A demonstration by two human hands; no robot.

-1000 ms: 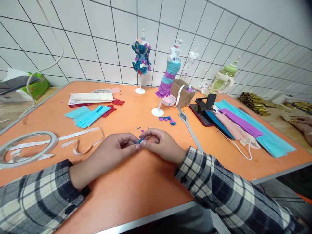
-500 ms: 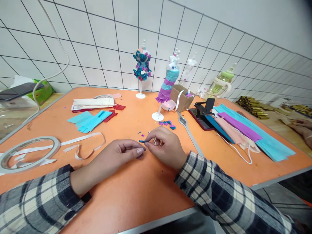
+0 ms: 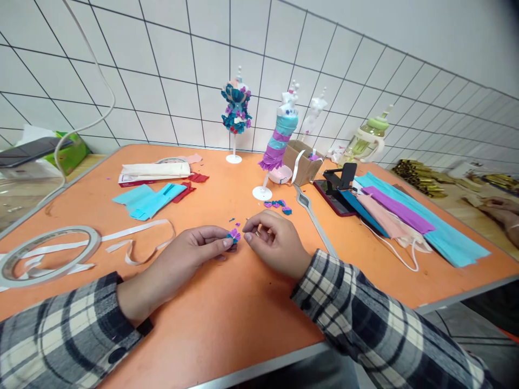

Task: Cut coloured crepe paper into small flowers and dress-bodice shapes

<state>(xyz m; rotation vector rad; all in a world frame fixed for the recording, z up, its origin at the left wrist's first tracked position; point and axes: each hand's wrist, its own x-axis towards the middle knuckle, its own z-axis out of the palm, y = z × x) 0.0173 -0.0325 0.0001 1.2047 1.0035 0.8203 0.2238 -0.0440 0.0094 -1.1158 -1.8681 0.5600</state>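
Note:
My left hand [image 3: 190, 254] rests on the orange table [image 3: 227, 313] and pinches a tiny purple and blue paper flower [image 3: 233, 235] between thumb and forefinger. My right hand [image 3: 275, 243] sits just to the right of it, fingers curled and pinched close to the flower, with something small and pale that I cannot make out inside them. A few more small purple and blue paper pieces [image 3: 278, 205] lie beyond my hands, near the base of a doll stand dressed in blue and purple paper [image 3: 279, 138].
A tape roll [image 3: 44, 253] with loose white strips lies at the left. Blue paper sheets [image 3: 148, 199], a second decorated stand [image 3: 235, 111], a cardboard box [image 3: 302, 156], a phone [image 3: 334, 195], crepe paper strips [image 3: 409, 216] and a green bottle [image 3: 367, 141] surround the hands. Another person's hand [image 3: 505, 213] shows at far right.
The small blue piece held between both hands now shows as a purple and blue flower in my left fingers. My right fingers have drawn slightly away from it.

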